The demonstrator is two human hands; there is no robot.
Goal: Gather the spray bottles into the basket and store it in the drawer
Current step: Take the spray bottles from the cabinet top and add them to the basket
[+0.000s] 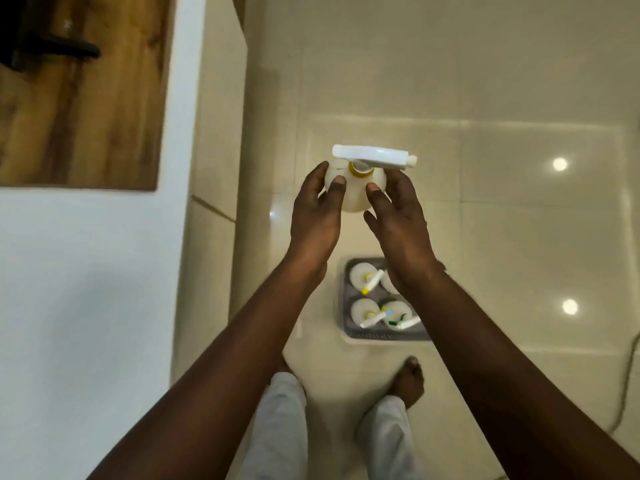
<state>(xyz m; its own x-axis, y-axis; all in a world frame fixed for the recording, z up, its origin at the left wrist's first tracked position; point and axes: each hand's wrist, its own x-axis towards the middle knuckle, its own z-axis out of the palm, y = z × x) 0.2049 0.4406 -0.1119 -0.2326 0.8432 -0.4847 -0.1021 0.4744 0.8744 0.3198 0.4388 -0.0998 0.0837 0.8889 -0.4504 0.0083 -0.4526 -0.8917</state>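
We hold the spray bottle [351,200] in mid-air above the floor [502,244] and its basket [381,336], left hand [317,211] and right hand [398,213] each with grip curled round its body; smooth plastic, likely light but slippery; the neck looks the surer hold.

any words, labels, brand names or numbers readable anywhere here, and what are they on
No text can be read anywhere in this view.
Spray bottle, held between the left hand and the right hand: plain white, no label or print showing.
Stored bottles in the gray basket: seen from above, small and blurred, no print visible.
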